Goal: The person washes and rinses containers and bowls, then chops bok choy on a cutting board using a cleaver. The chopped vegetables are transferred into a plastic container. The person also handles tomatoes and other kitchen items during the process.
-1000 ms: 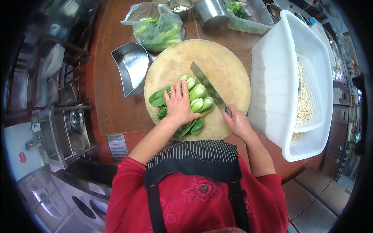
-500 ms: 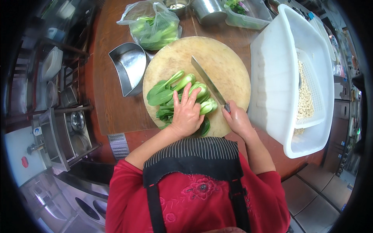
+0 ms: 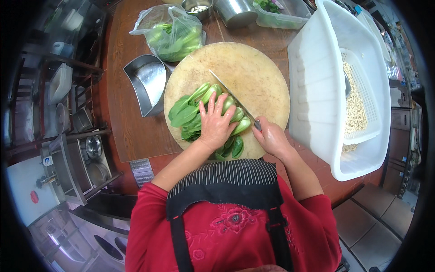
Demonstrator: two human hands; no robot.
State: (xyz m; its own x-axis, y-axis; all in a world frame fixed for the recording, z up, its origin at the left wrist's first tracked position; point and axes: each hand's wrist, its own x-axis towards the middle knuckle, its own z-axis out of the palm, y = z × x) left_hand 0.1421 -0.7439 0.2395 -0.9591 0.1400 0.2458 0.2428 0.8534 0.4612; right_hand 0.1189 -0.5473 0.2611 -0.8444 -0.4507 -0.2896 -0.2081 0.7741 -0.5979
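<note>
The step in hand looks like slicing: a bunch of bok choy [image 3: 204, 113] lies across the near half of a round wooden chopping board [image 3: 253, 68] on the brown counter [image 3: 129, 131]. The left hand [image 3: 216, 123] lies flat on top of the greens, fingers spread and pressing down, so its grip is wide open and closes on nothing; it only pins the stalks. The right hand [image 3: 271, 137] is closed tight around the handle of a long knife [image 3: 231, 93], whose blade runs diagonally away from the person along the pale stalk ends, touching or just over them. Judging from this, the next cut calls for keeping the left fingertips clear of the edge, since they sit just beside the blade.

Left of the board, touching its rim or nearly so, a square steel tray [image 3: 147, 81] stands tilted and appears to hold nothing. Beyond it a clear plastic bag [image 3: 170, 34] holds more leafy greens. At the far edge are a small steel bowl [image 3: 198, 7], contents too small to tell, a steel pot [image 3: 235, 12] seen from the side, and a clear plastic box [image 3: 283, 11] with some green leaves. To the right, a big white plastic tub [image 3: 317, 90] sits just beside the board; inside it rests a white slotted basket [image 3: 362, 81] filled with pale bean sprouts [image 3: 355, 109].
</note>
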